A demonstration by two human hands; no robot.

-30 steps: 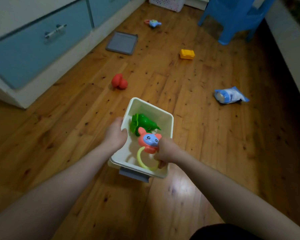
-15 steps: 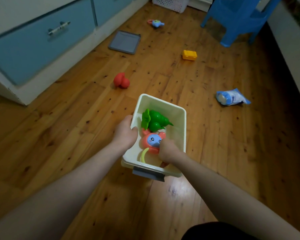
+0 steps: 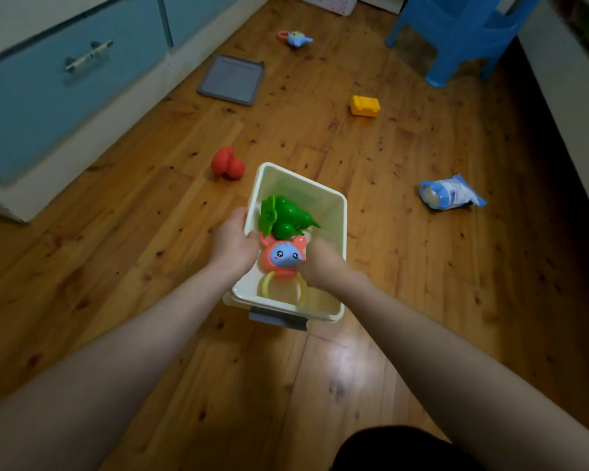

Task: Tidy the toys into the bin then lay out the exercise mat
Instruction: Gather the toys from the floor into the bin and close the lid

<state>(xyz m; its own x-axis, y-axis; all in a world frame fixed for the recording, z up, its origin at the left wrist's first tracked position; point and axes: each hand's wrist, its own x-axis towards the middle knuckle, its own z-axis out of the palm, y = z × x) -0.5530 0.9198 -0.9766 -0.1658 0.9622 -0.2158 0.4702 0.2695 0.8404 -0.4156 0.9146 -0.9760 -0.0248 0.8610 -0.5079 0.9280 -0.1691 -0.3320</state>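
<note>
Cream plastic bin (image 3: 334,212) sitting out mid-floor on the wooden boards (image 3: 150,266), two toys in so far: glossy green plastic dinosaur-ish toy (image 3: 288,217) toward the far end, and a pink-and-blue animal-face rattle with a yellow ring handle (image 3: 284,258) lying just this side of it. Left hand (image 3: 233,241) wrapped over the bin's left rim, thumb inside, probably just pinning the thing so it doesn't skid. Right hand (image 3: 322,265) down inside by the rattle's face, fingers curled and touching it, though a bit blurred, so can't honestly tell whether gripping or letting go; looks like the drop-off end of placing it. Grey clip latch (image 3: 279,320) on the near wall. Loads left out there: red rounded rubbery toy (image 3: 227,163) just beyond the bin's far-left corner, so likely the easiest next grab, then the blue-and-white crinkly packet (image 3: 451,193) off to the right, yellow plastic block (image 3: 364,106) farther up, small blue-and-pink toy (image 3: 296,38) way at the back. Flat grey square lid (image 3: 232,79) by the blue drawer cabinet (image 3: 41,107), maybe the bin's. Blue plastic stool (image 3: 456,32) at the back right. No exercise mat anywhere in sight, so barely started overall.
</note>
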